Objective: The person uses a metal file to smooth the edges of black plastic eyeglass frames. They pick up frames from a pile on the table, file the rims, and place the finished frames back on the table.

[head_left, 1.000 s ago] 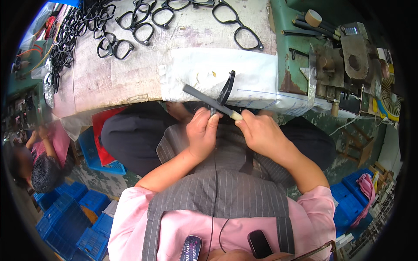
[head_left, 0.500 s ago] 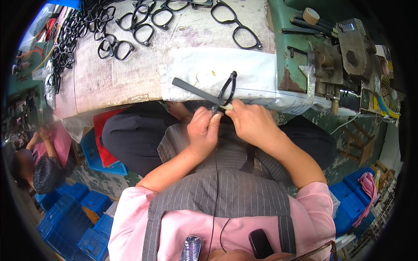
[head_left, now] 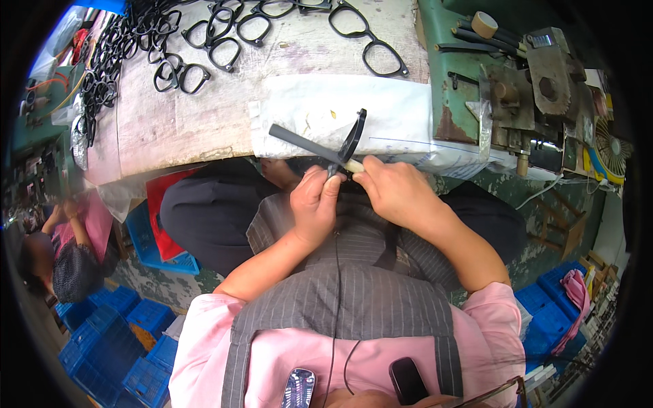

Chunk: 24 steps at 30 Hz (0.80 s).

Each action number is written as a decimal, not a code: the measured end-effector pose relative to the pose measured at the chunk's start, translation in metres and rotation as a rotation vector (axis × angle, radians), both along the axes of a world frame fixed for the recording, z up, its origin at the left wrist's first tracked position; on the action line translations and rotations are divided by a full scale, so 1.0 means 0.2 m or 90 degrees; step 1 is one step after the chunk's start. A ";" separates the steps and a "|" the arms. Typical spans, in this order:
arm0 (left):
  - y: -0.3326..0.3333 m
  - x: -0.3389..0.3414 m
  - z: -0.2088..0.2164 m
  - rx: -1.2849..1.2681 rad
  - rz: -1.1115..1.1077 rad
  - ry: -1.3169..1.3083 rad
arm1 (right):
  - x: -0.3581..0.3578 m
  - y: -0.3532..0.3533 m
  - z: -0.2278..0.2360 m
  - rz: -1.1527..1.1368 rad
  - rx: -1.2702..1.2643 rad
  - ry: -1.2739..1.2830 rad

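Just in front of the table's near edge, my left hand (head_left: 315,204) is closed on a black eyeglass frame (head_left: 352,139). One side of the frame stands up past my fingers, seen nearly edge-on; the rest is hidden by my hands. My right hand (head_left: 401,194) is closed round the pale handle of a file (head_left: 303,142). Its long dark grey blade crosses the frame and points up and left over the white sheet (head_left: 401,109) on the table edge. Where blade and frame touch is hard to make out.
Several black eyeglass frames (head_left: 224,53) lie on the worn table (head_left: 197,115), heaped at the left. A lone frame (head_left: 367,37) lies farther back. Metal machinery (head_left: 544,88) and dark rods stand at right. Blue crates (head_left: 102,340) sit low left, near another person (head_left: 75,258).
The eyeglass frame has turned to a more edge-on angle. My left hand has shifted slightly left, and more of the file's pale handle shows beside my right hand.
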<state>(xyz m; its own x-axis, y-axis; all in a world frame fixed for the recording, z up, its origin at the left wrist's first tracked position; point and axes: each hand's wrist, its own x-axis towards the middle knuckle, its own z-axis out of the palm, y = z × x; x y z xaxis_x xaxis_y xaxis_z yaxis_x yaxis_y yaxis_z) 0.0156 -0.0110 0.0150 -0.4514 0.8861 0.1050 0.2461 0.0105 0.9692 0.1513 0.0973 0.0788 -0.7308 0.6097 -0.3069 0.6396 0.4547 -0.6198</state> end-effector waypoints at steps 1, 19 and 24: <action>0.00 0.00 0.00 -0.001 0.002 -0.007 | 0.01 0.00 0.00 0.002 -0.015 -0.013; 0.00 0.00 -0.02 0.024 -0.005 -0.004 | -0.02 0.00 -0.02 -0.008 0.027 0.002; -0.02 0.00 -0.04 -0.001 0.022 -0.082 | 0.07 -0.05 0.07 0.024 -0.005 0.033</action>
<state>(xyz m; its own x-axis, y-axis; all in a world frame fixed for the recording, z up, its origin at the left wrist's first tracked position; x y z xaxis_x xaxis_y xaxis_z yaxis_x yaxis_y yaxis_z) 0.0154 -0.0148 0.0070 -0.4919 0.8696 0.0426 0.1184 0.0184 0.9928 0.1653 0.0878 0.0926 -0.7680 0.5796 -0.2725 0.5893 0.4727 -0.6552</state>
